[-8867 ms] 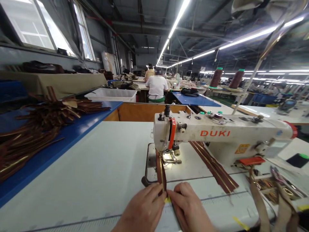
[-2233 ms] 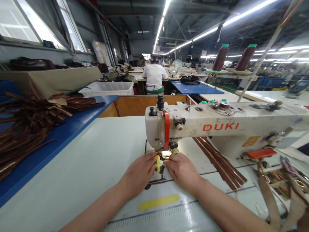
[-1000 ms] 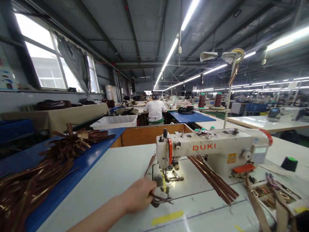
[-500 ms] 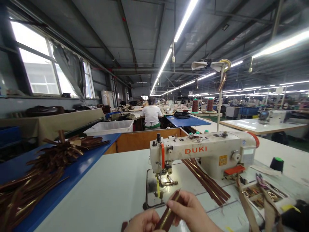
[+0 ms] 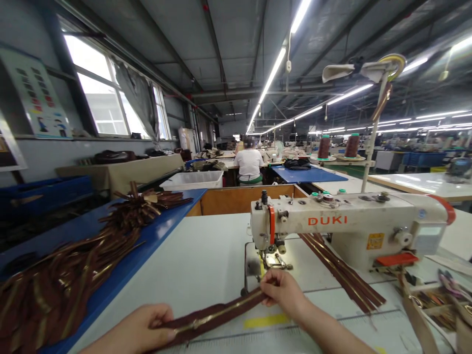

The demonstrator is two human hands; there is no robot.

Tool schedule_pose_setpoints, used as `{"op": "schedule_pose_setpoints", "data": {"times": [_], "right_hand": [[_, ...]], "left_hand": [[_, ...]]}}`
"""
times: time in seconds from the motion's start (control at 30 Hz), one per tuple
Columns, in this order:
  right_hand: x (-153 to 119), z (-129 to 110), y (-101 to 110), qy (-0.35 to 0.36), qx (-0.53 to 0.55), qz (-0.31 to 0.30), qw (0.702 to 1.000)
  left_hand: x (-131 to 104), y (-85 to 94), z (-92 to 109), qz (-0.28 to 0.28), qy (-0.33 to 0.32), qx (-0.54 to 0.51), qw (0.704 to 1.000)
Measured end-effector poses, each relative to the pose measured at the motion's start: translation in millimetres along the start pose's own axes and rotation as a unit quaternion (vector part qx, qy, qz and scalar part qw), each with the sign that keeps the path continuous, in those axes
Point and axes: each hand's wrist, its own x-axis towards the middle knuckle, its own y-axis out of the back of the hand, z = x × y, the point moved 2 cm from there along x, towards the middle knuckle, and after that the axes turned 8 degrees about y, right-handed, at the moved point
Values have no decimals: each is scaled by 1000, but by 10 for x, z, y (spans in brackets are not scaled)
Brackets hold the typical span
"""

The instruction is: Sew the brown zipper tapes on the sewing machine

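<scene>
A brown zipper with gold teeth (image 5: 221, 312) is stretched between my two hands over the front of the pale sewing table (image 5: 206, 260). My left hand (image 5: 145, 325) pinches it at the lower left, thumb on top. Farther right, my right hand (image 5: 278, 290) grips its other end, just in front of the needle area. The DUKI sewing machine (image 5: 354, 219) stands behind my right hand, its presser foot partly hidden by the fingers. More brown zippers (image 5: 339, 270) lie on the table beneath the machine arm.
A large heap of brown zippers (image 5: 70, 285) covers much of the blue table (image 5: 162, 231) at left. At right are a box of small parts (image 5: 435, 305) and hanging beige straps. A thread stand pole (image 5: 372, 147) rises behind the machine. A person (image 5: 249, 164) sits farther back.
My hands have moved apart, the left going left, so the zipper now lies stretched out between them. The camera has turned left.
</scene>
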Motion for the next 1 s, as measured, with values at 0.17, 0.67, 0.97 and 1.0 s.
{"op": "schedule_pose_setpoints", "data": {"times": [0.17,0.67,0.97,1.0], "right_hand": [[150,94,-30,-7,-14,-13,1000],[149,85,150,-20,-22,-35,999],[-87,-221,503,190,-241,-63,950],[-107,-254,497,207,-266,-75,938]], "left_hand": [[112,74,79,187,-24,181,965],[573,-1230,1073,293,-491,298,765],[608,-1134,1107,256,-457,183,832],[606,-1125,1125,254,-451,166,839]]}}
